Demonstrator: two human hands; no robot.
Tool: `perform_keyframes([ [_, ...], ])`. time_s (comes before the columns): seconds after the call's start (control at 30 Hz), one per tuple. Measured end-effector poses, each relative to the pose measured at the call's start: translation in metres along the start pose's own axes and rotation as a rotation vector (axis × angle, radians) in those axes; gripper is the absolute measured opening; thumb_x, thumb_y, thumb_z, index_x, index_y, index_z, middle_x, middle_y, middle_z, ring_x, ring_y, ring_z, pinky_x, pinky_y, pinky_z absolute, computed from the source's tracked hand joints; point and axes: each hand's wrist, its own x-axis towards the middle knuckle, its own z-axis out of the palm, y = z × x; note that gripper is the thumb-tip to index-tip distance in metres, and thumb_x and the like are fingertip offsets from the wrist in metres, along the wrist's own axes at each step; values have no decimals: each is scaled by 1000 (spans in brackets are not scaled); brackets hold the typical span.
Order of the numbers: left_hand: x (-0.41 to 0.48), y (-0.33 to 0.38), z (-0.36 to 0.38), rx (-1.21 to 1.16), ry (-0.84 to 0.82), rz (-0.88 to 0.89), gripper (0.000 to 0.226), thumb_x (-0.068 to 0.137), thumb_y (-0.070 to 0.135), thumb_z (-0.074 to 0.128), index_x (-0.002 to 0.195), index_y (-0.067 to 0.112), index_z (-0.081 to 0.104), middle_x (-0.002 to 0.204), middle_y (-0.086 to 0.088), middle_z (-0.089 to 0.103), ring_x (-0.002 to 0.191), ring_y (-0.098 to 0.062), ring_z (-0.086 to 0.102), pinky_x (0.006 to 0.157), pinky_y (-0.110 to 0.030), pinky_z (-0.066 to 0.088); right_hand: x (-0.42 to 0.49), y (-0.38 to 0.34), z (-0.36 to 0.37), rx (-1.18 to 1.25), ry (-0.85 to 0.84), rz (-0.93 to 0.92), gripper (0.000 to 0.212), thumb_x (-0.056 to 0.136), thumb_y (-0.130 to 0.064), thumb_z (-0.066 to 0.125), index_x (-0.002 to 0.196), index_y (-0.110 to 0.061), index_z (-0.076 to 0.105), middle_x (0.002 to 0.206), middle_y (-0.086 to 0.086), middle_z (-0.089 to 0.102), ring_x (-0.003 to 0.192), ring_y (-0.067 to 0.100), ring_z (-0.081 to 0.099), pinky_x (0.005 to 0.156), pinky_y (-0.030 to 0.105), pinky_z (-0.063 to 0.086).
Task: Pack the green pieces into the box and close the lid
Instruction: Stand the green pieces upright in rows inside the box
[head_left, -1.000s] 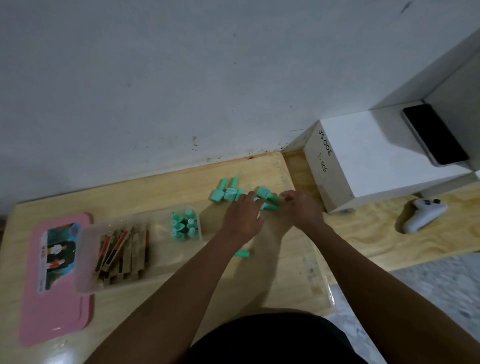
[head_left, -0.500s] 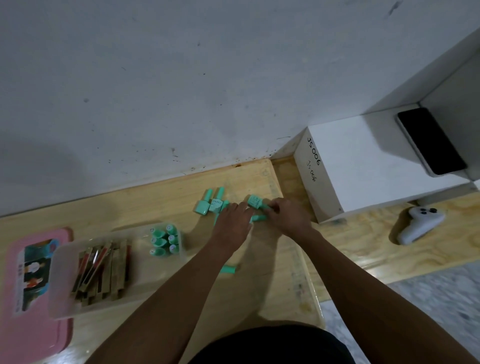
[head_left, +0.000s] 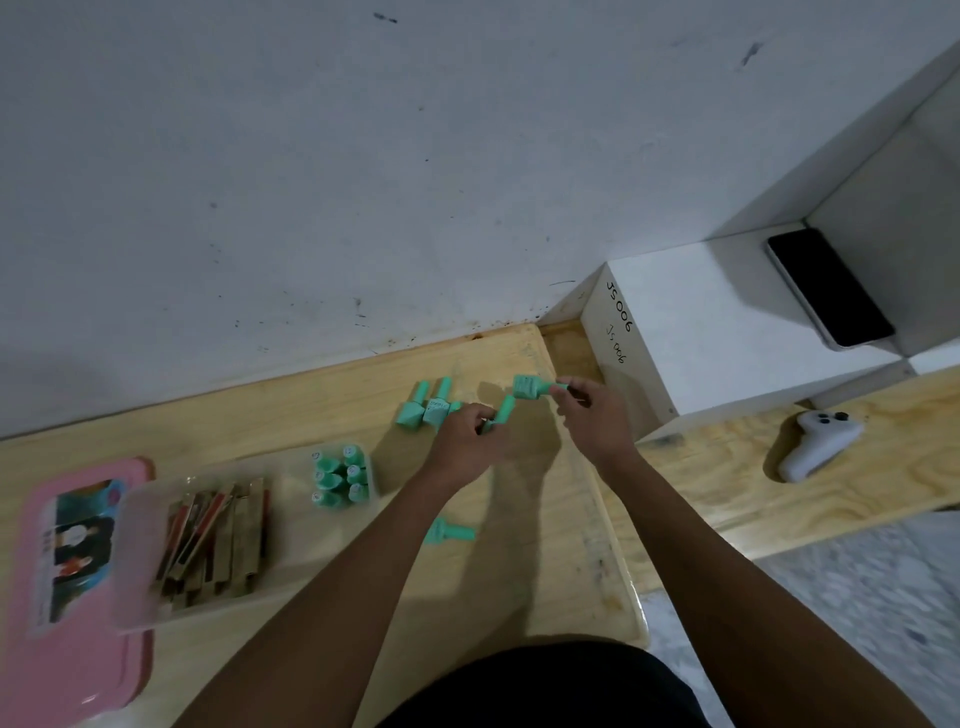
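Note:
My right hand (head_left: 592, 415) pinches a green piece (head_left: 530, 387) by its narrow end, lifted just above the wooden table. My left hand (head_left: 467, 439) grips another green piece (head_left: 503, 410), which sticks out of its fingers. A few more green pieces (head_left: 428, 408) lie in a row on the table behind my left hand. One green piece (head_left: 449, 531) lies alone beside my left forearm. The clear plastic box (head_left: 135, 519) stands at the left, with several green pieces (head_left: 340, 475) standing upright at its right end. Its pink lid (head_left: 78, 649) lies under and left of the box.
Wooden and red-edged sticks (head_left: 218, 545) fill the box's left part. A white box (head_left: 727, 332) marked JS006 stands right of the table, with a black phone (head_left: 828, 286) on it. A white game controller (head_left: 818, 444) lies on the plywood board. The wall runs along the table's far edge.
Both hands were down on the pile of green pieces. Each has now picked up one piece and lifted it, and the hands have drawn apart.

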Motion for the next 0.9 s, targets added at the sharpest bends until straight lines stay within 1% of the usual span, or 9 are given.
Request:
perform_keyframes([
  [0.1,-16,7,-14,-305,-13,-91,9,93,12,56,89,18,62,89,-8,68,76,-22,67,73,-35,60,-12,-15,2,40,-3,-40,22,91,-28,64,110,-19,70,87,-1,71,72,10,59,65,28,52],
  [0.17,-26,7,-25,-413,2,-86,6,94,12,57,95,12,63,87,-12,67,71,-20,66,67,-31,59,-22,-27,4,45,-32,-92,22,93,-27,62,112,-19,68,87,-4,68,72,8,58,64,26,51],
  [0.27,-41,0,-45,-451,41,-54,20,95,19,59,106,3,62,87,-14,67,66,-19,66,65,-30,60,-37,-40,13,17,-74,-164,23,93,-29,61,114,-23,68,92,-3,69,78,11,62,68,27,52],
  [0.4,-64,-9,-73,-414,88,10,23,94,23,60,110,7,61,91,-8,72,68,-10,69,58,-22,56,-57,-54,30,-23,-124,-261,24,93,-27,61,116,-21,67,97,-6,68,83,6,62,72,24,52],
  [0.57,-92,-29,-110,-272,149,85,5,93,24,62,94,21,59,92,-4,74,78,-12,68,72,-34,57,-85,-65,52,-73,-171,-358,25,93,-26,62,117,-20,67,99,-8,68,84,1,64,65,10,50],
  [0.63,-104,-37,-124,-215,185,126,7,93,25,62,95,19,60,91,-3,74,71,-4,67,59,-21,53,-95,-66,62,-102,-199,-376,26,93,-27,62,118,-21,67,103,-9,67,86,3,65,63,11,51],
  [0.7,-113,-44,-136,-129,248,161,15,92,26,62,99,13,64,94,-4,72,76,-8,66,54,-12,49,-106,-67,72,-139,-236,-409,28,93,-27,62,119,-19,66,106,-10,65,87,2,65,64,9,50],
  [0.77,-118,-53,-145,-45,313,175,21,91,28,64,102,11,68,98,-4,69,86,-15,65,58,-14,49,-116,-65,81,-188,-266,-454,29,92,-28,63,119,-19,66,106,-9,65,86,1,64,66,8,49],
  [0.9,-125,-68,-155,86,381,195,24,89,29,66,104,10,69,101,-3,61,85,-16,61,69,-19,45,-135,-63,100,-242,-314,-489,27,89,-27,67,116,-22,67,101,-12,65,81,-2,61,69,11,49],
])
